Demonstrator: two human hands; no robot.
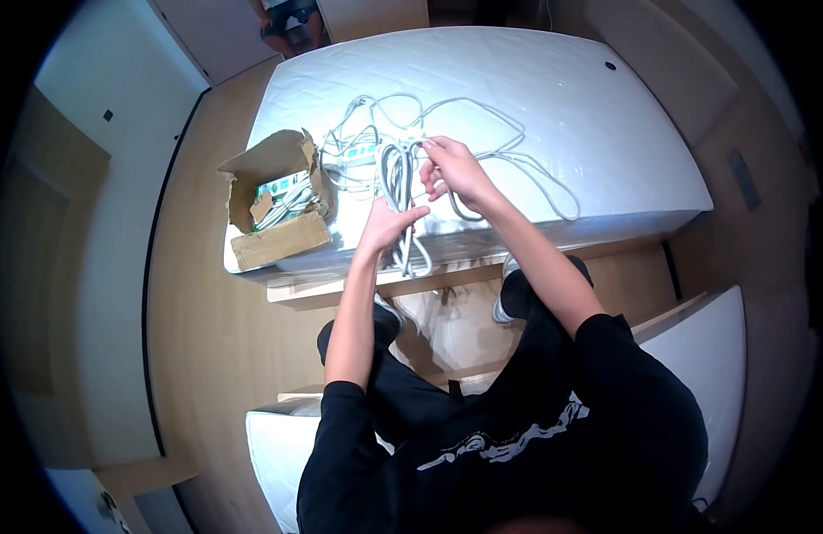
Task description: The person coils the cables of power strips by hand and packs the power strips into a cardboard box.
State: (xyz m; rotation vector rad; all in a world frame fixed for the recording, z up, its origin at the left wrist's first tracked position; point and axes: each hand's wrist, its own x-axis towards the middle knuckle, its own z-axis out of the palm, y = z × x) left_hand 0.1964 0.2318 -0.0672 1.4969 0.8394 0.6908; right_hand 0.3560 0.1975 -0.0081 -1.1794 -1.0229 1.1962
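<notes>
My left hand is closed round a looped bundle of grey-white power cable, its thumb lying across the loops. My right hand is at the upper right of the bundle, fingers curled, thumb and forefinger pinched on the cable by the top of the loops. A stretch of cable hangs below the right hand. Just behind the bundle, a white power strip with green sockets lies on the mattress, partly hidden. Loose cable spreads in long loops to the right and behind.
An opened cardboard box stands left on the plastic-covered mattress, holding power strips and bundled cable. Another white mattress lies under and behind me. A person sits beyond the far left corner.
</notes>
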